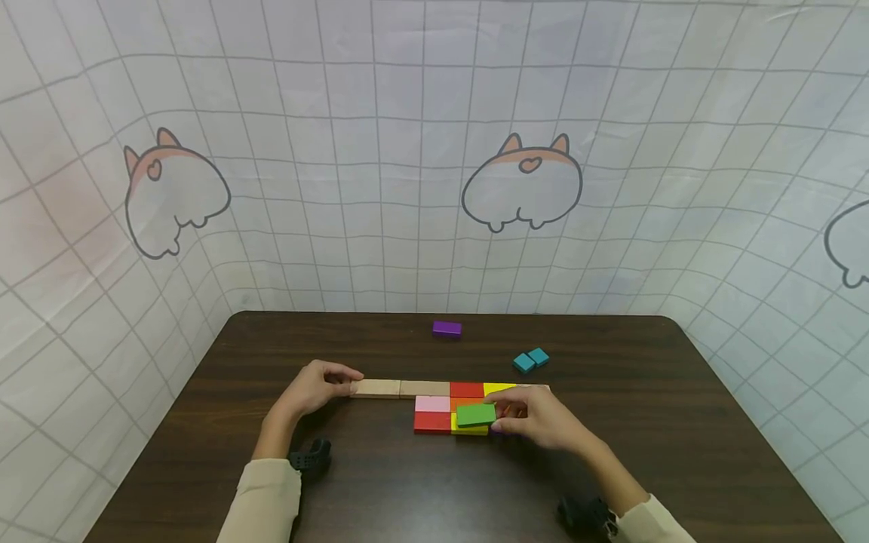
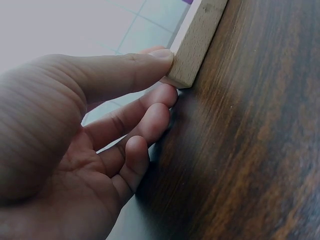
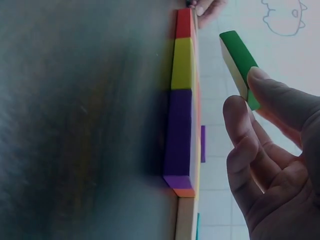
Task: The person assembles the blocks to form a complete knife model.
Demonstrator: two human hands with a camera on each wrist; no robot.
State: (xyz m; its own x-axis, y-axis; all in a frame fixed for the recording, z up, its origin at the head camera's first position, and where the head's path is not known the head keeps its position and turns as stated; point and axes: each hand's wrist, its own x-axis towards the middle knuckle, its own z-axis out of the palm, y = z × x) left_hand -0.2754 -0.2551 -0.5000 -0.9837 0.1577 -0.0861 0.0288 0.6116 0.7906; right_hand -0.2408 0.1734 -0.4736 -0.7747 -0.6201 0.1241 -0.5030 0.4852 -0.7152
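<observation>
My right hand [image 1: 539,416] pinches a green block [image 1: 476,415] by one end, holding it above the patch of coloured blocks. The right wrist view shows this green block [image 3: 237,62] tilted and apart from the blocks below. At the row's left end, my left hand [image 1: 314,388] pinches the tip of a plain wooden block [image 1: 376,389] lying on the table. A second wooden block [image 1: 424,389] joins it, then a red one [image 1: 466,390] and a yellow one [image 1: 498,388]. Nearer lie a pink block [image 1: 432,404], a red block [image 1: 432,422] and a purple block [image 3: 180,132].
Two teal blocks [image 1: 523,363] lie behind the row to the right. A purple block [image 1: 446,329] sits near the far edge of the dark wooden table [image 1: 366,483]. A grid-patterned cloth [image 1: 380,181] hangs behind the table and along its sides.
</observation>
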